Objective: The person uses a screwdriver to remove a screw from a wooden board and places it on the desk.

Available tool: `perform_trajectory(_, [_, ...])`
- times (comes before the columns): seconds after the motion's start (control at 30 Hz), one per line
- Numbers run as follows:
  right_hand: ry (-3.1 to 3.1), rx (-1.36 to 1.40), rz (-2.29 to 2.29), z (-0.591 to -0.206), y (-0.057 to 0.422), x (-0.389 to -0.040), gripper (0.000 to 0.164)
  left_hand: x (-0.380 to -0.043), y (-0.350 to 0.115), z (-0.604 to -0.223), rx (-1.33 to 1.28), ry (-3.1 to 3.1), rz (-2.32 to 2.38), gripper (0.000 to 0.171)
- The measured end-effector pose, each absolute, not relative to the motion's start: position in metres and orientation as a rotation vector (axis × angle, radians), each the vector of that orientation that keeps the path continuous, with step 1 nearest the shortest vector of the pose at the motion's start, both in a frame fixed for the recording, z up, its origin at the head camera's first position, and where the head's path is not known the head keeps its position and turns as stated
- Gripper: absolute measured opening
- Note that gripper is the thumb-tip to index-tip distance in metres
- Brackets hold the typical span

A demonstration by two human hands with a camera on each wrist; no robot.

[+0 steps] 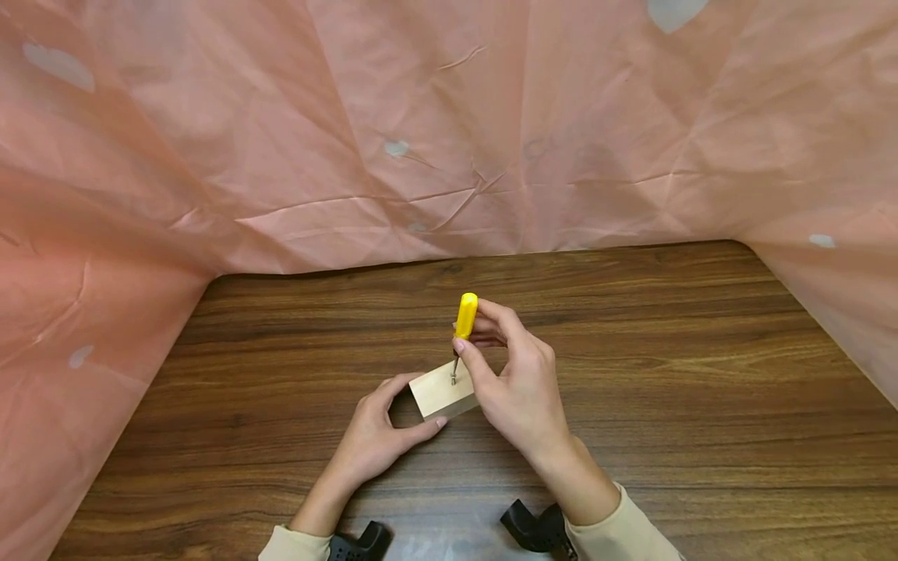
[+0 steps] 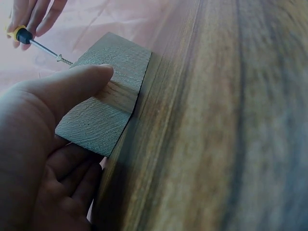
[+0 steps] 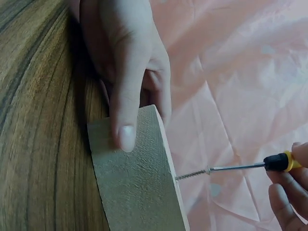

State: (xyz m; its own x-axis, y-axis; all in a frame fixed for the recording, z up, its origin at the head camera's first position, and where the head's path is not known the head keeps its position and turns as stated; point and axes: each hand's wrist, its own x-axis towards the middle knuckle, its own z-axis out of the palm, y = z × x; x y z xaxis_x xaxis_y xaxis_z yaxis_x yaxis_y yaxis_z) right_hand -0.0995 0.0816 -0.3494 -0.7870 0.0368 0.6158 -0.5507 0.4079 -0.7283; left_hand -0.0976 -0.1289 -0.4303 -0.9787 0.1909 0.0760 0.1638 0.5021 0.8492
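Note:
A pale wooden block (image 1: 436, 392) lies on the table, gripped at its left end by my left hand (image 1: 382, 436), thumb on the near side and fingers behind. A threaded screw (image 3: 192, 174) stands in the block's top face, most of its thread showing above the wood. My right hand (image 1: 522, 374) pinches a screwdriver (image 1: 466, 315) by its yellow handle between thumb and fingers. The screwdriver's metal shaft (image 3: 238, 167) meets the screw head, roughly in line with the screw. In the left wrist view, the left thumb presses across the block's side (image 2: 113, 96).
Brown wood-grain table (image 1: 666, 374) spreads around the hands. A pink sheet with pale heart shapes (image 1: 421, 156) hangs along the back and both sides. Black wrist mounts (image 1: 536, 526) sit under the forearms near the front edge.

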Motion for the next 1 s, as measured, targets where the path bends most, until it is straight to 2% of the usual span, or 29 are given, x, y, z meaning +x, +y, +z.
perform_trajectory(0.13, [-2.121,0.284,1.580,-0.344,0.095,-0.099,0.039,-0.097,-0.129,-0.430,0.312,2.693,1.521,0.057])
perform_trajectory(0.27, [-2.188,-0.003,1.727,-0.348,0.131,-0.099,0.034,-0.096,-0.127,-0.430,0.304,2.679,1.534,0.057])
perform_trajectory(0.5, [-2.675,-0.401,1.487,-0.384,0.207,-0.092,0.041,-0.097,-0.129,-0.430,0.299,2.686,1.518,0.057])
perform_trajectory(0.67, [-2.819,-0.428,1.172,-0.398,0.229,-0.090,0.037,-0.096,-0.128,-0.432,0.301,2.680,1.535,0.056])
perform_trajectory(1.0, [-2.665,-0.309,0.982,-0.397,0.218,-0.086,0.024,-0.094,-0.128,-0.435,0.298,2.679,1.533,0.056])
